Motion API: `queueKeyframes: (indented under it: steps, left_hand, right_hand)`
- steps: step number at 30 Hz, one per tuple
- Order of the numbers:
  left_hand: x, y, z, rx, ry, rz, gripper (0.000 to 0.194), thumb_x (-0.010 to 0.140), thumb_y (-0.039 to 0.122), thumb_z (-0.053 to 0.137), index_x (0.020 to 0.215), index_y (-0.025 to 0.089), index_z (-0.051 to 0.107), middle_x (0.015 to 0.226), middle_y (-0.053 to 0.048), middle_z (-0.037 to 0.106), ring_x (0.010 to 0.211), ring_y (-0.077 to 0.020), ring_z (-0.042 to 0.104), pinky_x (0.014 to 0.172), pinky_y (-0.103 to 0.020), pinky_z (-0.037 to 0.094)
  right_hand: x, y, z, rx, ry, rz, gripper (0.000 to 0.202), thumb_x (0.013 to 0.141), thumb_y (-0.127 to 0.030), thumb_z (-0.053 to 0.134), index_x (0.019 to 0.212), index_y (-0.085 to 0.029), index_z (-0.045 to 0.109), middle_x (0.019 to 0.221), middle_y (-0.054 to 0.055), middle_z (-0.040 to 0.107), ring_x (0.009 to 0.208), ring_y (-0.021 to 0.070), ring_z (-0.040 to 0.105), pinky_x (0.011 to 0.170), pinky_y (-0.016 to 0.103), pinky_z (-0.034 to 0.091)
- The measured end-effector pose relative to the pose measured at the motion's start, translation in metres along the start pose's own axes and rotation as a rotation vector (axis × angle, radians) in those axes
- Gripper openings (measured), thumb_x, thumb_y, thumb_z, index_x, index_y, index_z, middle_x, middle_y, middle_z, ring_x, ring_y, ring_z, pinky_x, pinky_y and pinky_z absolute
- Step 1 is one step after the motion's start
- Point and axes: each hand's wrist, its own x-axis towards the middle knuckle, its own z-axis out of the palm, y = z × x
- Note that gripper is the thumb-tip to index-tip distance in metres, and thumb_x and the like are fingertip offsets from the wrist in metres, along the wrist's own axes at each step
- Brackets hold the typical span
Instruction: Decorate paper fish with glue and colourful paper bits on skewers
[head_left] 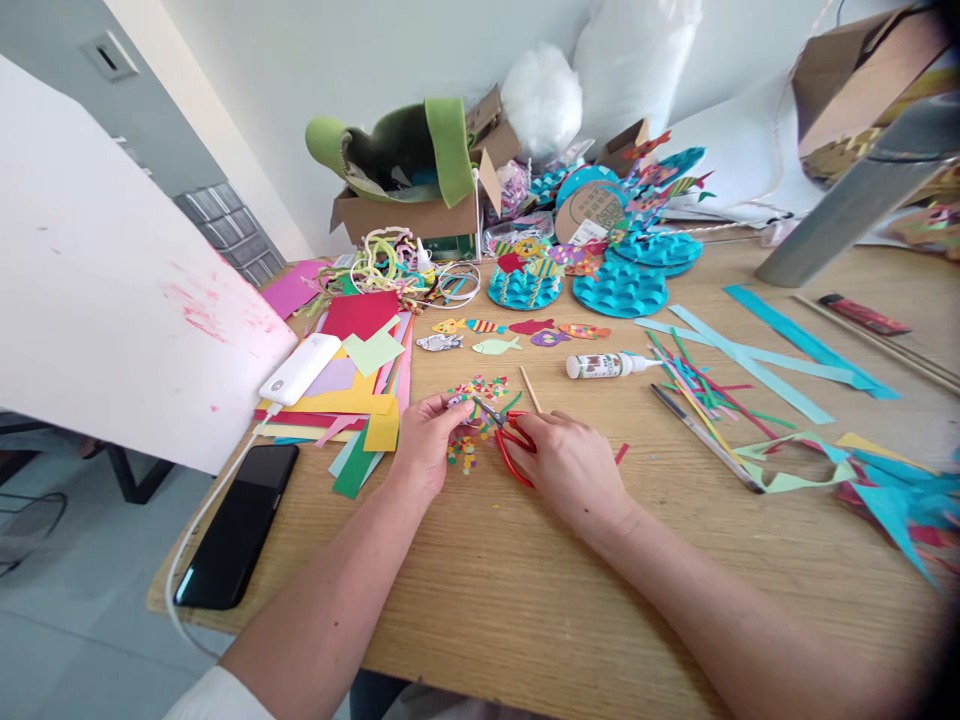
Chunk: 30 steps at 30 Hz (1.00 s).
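Note:
My right hand [574, 465] is closed round the red handles of a pair of scissors [516, 445]. The blades point left and reach the fingertips of my left hand [426, 440]. Pinched between that thumb and fingers is a small purple paper piece [454, 401], mostly hidden by them. Under and around the blades lie many tiny coloured paper bits [480, 385]. A thin wooden stick [530, 388] rests just beyond the scissors. Behind the hands, several paper fish [497, 345] lie in two rows.
Coloured paper sheets [364, 315], a white power bank [301, 368] and a phone [238, 525] are on the left. A glue bottle [600, 366], a pen [705, 437] and paper strips [757, 360] lie to the right. Blue bumpy discs [621, 290] and boxes [409, 228] stand behind.

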Motion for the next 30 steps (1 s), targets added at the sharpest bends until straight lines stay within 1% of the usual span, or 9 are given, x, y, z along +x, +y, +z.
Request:
queueKeyframes:
  steps: [6, 12, 19, 30]
  left_hand:
    - [-0.0004, -0.0004, -0.0001, -0.004, 0.002, 0.002, 0.026, 0.054, 0.030, 0.083, 0.069, 0.013, 0.070, 0.068, -0.003, 0.067, 0.059, -0.0113, 0.061, 0.059, -0.023, 0.052]
    - [-0.0009, 0.0006, 0.0004, 0.001, 0.004, 0.004, 0.026, 0.053, 0.030, 0.083, 0.067, 0.013, 0.070, 0.066, -0.003, 0.067, 0.058, -0.0113, 0.060, 0.059, -0.023, 0.051]
    - [-0.0006, 0.0010, 0.0009, -0.006, 0.006, 0.000, 0.026, 0.052, 0.031, 0.084, 0.066, 0.013, 0.070, 0.067, -0.003, 0.067, 0.057, -0.0107, 0.060, 0.057, -0.022, 0.051]
    - [-0.0008, 0.0023, -0.0003, 0.056, -0.015, 0.017, 0.023, 0.054, 0.030, 0.082, 0.064, 0.014, 0.070, 0.064, -0.003, 0.066, 0.057, -0.0111, 0.059, 0.059, -0.023, 0.052]
  right_hand:
    - [-0.0001, 0.0005, 0.0005, -0.003, -0.001, -0.009, 0.025, 0.094, -0.038, 0.049, 0.084, -0.020, 0.064, 0.078, 0.004, 0.070, 0.075, 0.0174, 0.062, 0.059, 0.027, 0.027]
    - [0.0002, 0.0024, -0.0004, -0.016, 0.021, -0.006, 0.027, 0.093, -0.038, 0.050, 0.080, -0.021, 0.065, 0.075, 0.005, 0.069, 0.073, 0.0169, 0.061, 0.058, 0.027, 0.026]
    - [0.0012, 0.0019, -0.0032, -0.024, 0.001, -0.002, 0.026, 0.094, -0.037, 0.050, 0.081, -0.022, 0.066, 0.075, 0.004, 0.069, 0.074, 0.0171, 0.061, 0.058, 0.027, 0.026]
    - [0.0005, 0.0036, -0.0002, -0.007, 0.013, -0.028, 0.024, 0.093, -0.036, 0.050, 0.084, -0.021, 0.066, 0.078, 0.004, 0.070, 0.075, 0.0167, 0.061, 0.059, 0.027, 0.027]
